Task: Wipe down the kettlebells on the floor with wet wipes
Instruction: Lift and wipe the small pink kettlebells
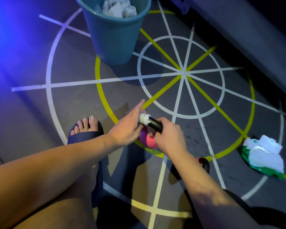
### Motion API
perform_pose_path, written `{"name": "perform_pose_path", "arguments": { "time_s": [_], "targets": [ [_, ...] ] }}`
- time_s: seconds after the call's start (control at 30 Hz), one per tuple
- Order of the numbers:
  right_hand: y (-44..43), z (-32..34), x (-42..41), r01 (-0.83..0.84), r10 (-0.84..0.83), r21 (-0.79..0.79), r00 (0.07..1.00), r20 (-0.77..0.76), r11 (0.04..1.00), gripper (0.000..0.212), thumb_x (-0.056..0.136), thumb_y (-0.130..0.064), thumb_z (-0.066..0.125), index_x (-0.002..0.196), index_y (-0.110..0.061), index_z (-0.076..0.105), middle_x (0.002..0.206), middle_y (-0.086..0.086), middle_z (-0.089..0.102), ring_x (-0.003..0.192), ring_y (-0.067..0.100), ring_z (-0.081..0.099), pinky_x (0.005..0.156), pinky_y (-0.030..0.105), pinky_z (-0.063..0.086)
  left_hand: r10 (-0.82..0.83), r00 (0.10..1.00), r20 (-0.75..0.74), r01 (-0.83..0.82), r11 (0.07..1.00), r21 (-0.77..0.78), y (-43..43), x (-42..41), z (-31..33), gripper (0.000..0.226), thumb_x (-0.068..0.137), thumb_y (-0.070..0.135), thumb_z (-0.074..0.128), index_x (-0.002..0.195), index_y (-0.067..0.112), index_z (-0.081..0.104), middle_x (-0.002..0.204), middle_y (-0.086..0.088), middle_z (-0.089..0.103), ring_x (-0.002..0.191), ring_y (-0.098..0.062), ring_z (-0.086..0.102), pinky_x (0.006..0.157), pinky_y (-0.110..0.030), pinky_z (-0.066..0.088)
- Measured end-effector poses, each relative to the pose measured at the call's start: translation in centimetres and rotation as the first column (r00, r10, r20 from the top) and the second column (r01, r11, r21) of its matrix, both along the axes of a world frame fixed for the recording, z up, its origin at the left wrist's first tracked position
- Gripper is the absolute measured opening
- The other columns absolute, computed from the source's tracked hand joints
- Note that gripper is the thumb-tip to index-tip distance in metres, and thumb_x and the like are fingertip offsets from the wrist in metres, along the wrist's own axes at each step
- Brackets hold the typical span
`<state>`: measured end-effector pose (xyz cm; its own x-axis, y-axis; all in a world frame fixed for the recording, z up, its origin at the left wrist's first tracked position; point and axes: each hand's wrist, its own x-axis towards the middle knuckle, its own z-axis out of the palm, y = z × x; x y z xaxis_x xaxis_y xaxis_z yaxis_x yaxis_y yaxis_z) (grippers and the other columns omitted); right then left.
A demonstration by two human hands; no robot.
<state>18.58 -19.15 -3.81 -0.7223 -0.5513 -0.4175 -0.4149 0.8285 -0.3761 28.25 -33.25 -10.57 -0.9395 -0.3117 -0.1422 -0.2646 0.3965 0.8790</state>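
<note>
A small pink kettlebell [149,140] with a black handle [155,123] rests on the floor between my hands. My right hand [169,136] grips the right end of the handle. My left hand [130,125] presses a white wet wipe [144,119] around the handle's left end, its index finger pointing outward. A second kettlebell [204,163], red with a black handle, shows partly behind my right forearm.
A teal bucket [112,35] holding crumpled used wipes stands at the top. A green and white wet wipe pack [264,156] lies on the floor at the right. My left foot in a dark slide sandal [86,134] is planted left of the kettlebell. Painted lines cross the floor.
</note>
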Motion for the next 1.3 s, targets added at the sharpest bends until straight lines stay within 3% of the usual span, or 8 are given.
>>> {"name": "perform_pose_path", "arguments": {
  "time_s": [0.2,0.33,0.47,0.7,0.8,0.97,1.13,1.3],
  "targets": [
    [3.3,-1.1,-1.5,0.115,-0.104,-0.134,0.99,0.093,0.984,0.051,0.08,-0.007,0.056,0.12,-0.036,0.067,0.098,0.002,0.073,0.098,0.027,0.066,0.082,0.037,0.054,-0.108,0.994,0.014,0.107,0.993,0.044,0.0,-0.1,0.5,0.042,0.1,0.021,0.043,0.141,0.026,0.049,0.147,0.014,0.05,0.127,0.0,0.048,0.104,-0.022,0.038],
    [5.6,-0.9,-1.7,0.136,-0.116,-0.132,0.981,0.154,0.982,0.045,0.083,-0.002,0.057,0.109,-0.037,0.07,0.083,-0.005,0.07,0.082,0.018,0.066,0.07,0.033,0.053,-0.073,0.994,0.085,0.072,0.997,0.018,0.2,-0.4,1.3,0.051,0.09,0.053,0.022,0.104,0.023,0.061,0.083,-0.002,0.067,0.077,-0.018,0.06,0.073,-0.041,0.049],
    [5.0,-1.3,-2.0,0.137,-0.119,-0.138,0.984,0.13,0.981,0.039,0.08,-0.004,0.054,0.098,-0.036,0.067,0.076,-0.006,0.065,0.079,0.023,0.064,0.067,0.033,0.05,0.107,0.988,0.112,-0.115,0.991,0.071,1.0,-1.4,1.1,0.028,0.098,0.025,0.036,0.115,0.04,0.054,0.065,0.003,0.06,0.064,-0.014,0.057,0.057,-0.026,0.043],
    [4.8,-1.3,-2.0,0.129,-0.107,-0.163,0.985,0.132,0.978,0.03,0.083,-0.005,0.056,0.09,-0.033,0.064,0.069,-0.008,0.06,0.07,0.015,0.057,0.058,0.026,0.037,0.002,0.993,0.114,-0.006,0.999,0.041,0.3,-0.5,0.6,0.023,0.099,0.02,0.048,0.111,0.032,0.064,0.082,0.01,0.066,0.076,-0.002,0.06,0.067,-0.027,0.044],
    [5.0,-1.4,-2.1,0.143,-0.118,-0.183,0.983,0.142,0.973,0.031,0.083,-0.002,0.057,0.091,-0.031,0.064,0.071,-0.008,0.062,0.073,0.015,0.059,0.059,0.026,0.039,-0.117,0.989,0.094,0.12,0.992,-0.03,0.0,-0.2,0.7,0.04,0.099,0.019,0.052,0.133,0.039,0.052,0.081,0.023,0.065,0.075,0.002,0.06,0.064,-0.019,0.044],
    [5.1,-1.6,-1.9,0.151,-0.126,-0.183,0.982,0.14,0.971,0.025,0.082,-0.008,0.058,0.091,-0.03,0.066,0.076,-0.006,0.066,0.079,0.018,0.064,0.068,0.032,0.05,-0.198,0.965,0.173,0.23,0.954,-0.193,-0.1,-0.3,1.3,0.092,0.093,0.003,0.049,0.155,0.053,0.004,0.062,0.003,0.055,0.057,-0.013,0.053,0.051,-0.027,0.039],
    [4.5,-1.8,-1.3,0.117,-0.104,-0.145,0.99,0.095,0.982,0.025,0.085,-0.01,0.059,0.095,-0.032,0.067,0.073,-0.008,0.062,0.078,0.02,0.061,0.065,0.029,0.042,0.047,0.992,0.12,-0.042,0.998,-0.041,0.5,-0.6,0.0,0.025,0.088,0.023,0.064,0.109,0.037,0.068,0.082,0.008,0.07,0.083,-0.016,0.064,0.067,-0.025,0.047],
    [3.9,-2.4,-0.4,0.166,-0.168,-0.113,0.986,-0.009,0.98,0.03,0.08,-0.013,0.058,0.101,-0.033,0.067,0.08,-0.004,0.066,0.083,0.025,0.061,0.073,0.036,0.052,0.391,0.893,0.223,-0.438,0.868,0.232,3.4,-2.9,0.0,0.016,0.083,0.02,0.069,0.074,0.027,0.059,0.075,0.011,0.062,0.071,-0.011,0.056,0.067,-0.018,0.043]
  ]
}}
